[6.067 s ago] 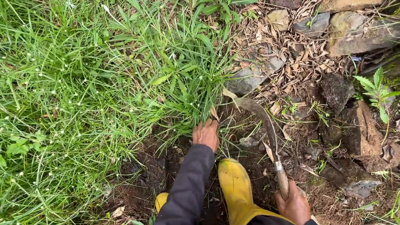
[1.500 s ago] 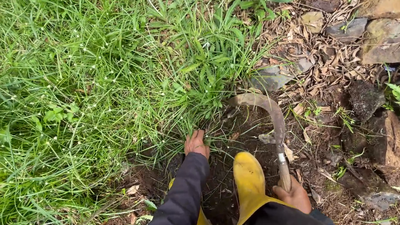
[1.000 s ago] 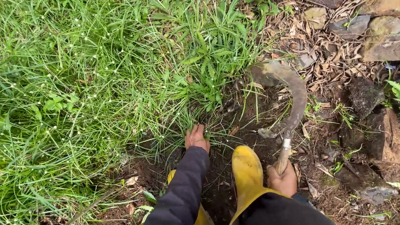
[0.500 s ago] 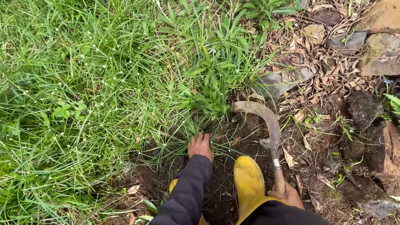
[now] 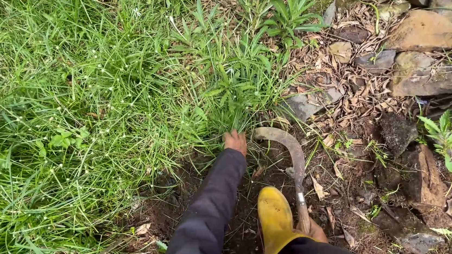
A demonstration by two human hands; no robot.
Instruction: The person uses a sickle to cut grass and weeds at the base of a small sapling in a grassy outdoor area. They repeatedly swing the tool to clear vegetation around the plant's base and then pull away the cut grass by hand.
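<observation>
- Forward goes the left hand (image 5: 235, 141), fingers now buried in the base of the grass clump (image 5: 234, 96).
- Right hand (image 5: 316, 231) stays clamped on the sickle (image 5: 293, 156), blade hooked beside it on the soil.

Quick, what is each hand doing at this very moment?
Left hand: closed on the base of a grass clump.
Right hand: mostly hidden, closed around the wooden handle of a curved sickle.

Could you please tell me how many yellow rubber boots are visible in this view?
1: the yellow boot stands on bare soil at bottom centre, beside the sickle. A second may be hidden under the dark sleeve.
</observation>
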